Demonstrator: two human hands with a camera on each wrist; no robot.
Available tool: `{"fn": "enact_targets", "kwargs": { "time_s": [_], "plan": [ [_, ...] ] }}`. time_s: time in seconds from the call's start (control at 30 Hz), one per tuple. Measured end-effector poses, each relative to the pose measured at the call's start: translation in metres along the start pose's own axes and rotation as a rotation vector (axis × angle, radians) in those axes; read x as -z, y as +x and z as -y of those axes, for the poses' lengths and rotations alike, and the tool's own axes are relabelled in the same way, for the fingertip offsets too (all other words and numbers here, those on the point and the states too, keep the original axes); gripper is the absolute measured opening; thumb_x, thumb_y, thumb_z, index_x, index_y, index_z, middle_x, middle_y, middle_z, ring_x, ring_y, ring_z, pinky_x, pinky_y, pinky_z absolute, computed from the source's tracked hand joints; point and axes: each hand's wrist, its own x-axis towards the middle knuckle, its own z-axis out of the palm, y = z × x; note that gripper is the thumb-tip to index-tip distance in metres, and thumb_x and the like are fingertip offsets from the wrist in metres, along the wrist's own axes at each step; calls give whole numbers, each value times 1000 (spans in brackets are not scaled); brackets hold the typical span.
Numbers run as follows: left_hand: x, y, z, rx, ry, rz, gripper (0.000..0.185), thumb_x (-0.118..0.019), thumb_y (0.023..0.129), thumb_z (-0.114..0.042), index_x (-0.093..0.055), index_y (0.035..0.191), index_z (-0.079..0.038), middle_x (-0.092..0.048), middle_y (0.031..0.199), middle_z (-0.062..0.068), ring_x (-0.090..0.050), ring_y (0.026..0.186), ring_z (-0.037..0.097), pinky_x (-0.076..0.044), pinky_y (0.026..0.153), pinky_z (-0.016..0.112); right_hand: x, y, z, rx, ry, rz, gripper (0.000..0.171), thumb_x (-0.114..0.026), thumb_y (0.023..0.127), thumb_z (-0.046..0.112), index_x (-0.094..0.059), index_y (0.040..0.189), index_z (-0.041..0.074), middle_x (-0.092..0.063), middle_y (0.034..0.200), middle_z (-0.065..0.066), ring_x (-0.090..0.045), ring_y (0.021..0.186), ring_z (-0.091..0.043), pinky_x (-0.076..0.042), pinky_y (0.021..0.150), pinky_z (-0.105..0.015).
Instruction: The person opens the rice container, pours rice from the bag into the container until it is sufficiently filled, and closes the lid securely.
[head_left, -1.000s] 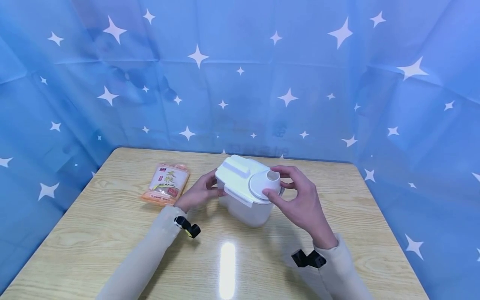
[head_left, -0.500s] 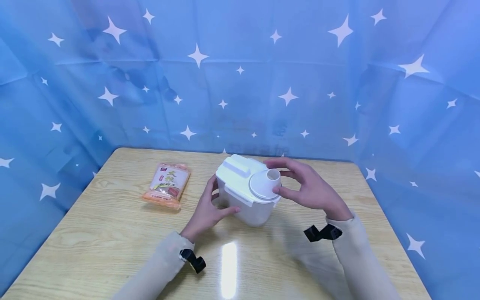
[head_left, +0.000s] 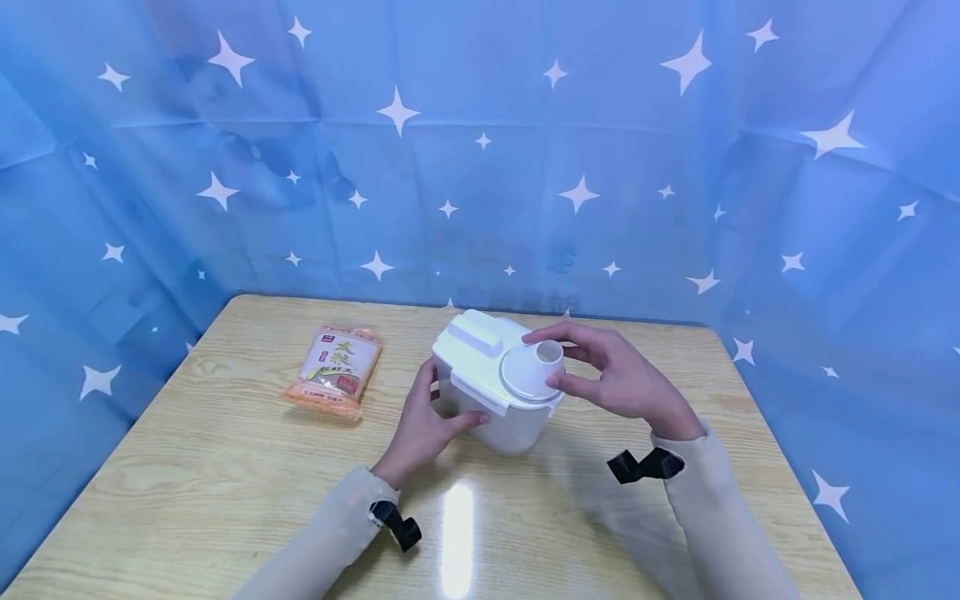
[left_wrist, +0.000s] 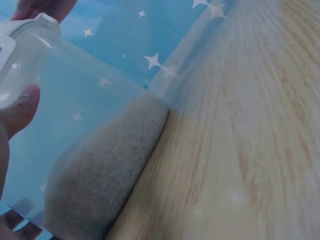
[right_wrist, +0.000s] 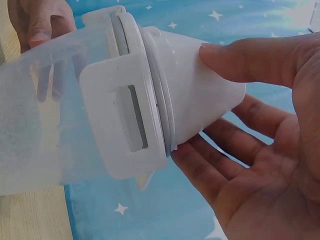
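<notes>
A translucent plastic container (head_left: 501,400) stands near the middle of the wooden table (head_left: 225,467), its white lid (head_left: 483,354) clipped on and topped by a round cup-shaped cap (head_left: 536,367). The left wrist view shows a low bed of pale grain (left_wrist: 107,170) lying in the bottom of the container, so it is only partly filled.

The right hand (head_left: 618,379) is at the cap: the thumb (right_wrist: 250,60) presses one side of the white cone while the other fingers (right_wrist: 210,170) curve under and around the far side, a grip that encircles the cap rather than merely resting on it (the sort of hold that suits turning or lifting it). The palm stays clear of the lid itself.

The left hand (head_left: 423,425) is on the near-left wall of the container, thumb to the front and fingers wrapped toward the back, seen through the clear wall in the right wrist view. It clasps the body low down, which judging by the placement steadies the container against whatever force the other hand puts on the cap.

Well apart to the left, an orange-edged packet (head_left: 335,371) lies flat on the table, untouched. A blue cloth with white stars (head_left: 480,150) hangs behind and to both sides.
</notes>
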Motion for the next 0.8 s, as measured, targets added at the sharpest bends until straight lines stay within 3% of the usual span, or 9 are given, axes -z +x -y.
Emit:
{"fn": "enact_targets", "kwargs": {
  "time_s": [0.23,0.6,0.8],
  "plan": [
    [8,11,5,3,-38,94,103,-93,75,-36,-31,157,-32,-50,148,-3,-47,140,25,-42,117,54,-7,-4,3,10,-12,-50,46,-78,91,13,-65,135,19,-65,136,1,-60,127,-11,-53,109,-28],
    [27,43,13,42,-68,328,99,-92,74,-41,-33,153,-45,-45,155,-4,-44,146,32,-43,118,55,-28,-11,21,8,-153,-193,45,-83,88,22,-68,130,18,-70,127,7,-66,115,-11,-62,93,-33],
    [33,58,15,-10,-101,441,101,-90,77,-21,-31,158,-37,-43,158,2,-43,146,34,-38,120,56,-42,-12,27,25,-208,-260,44,-84,86,22,-68,127,18,-71,121,10,-68,109,-10,-63,89,-30]
  ]
}}
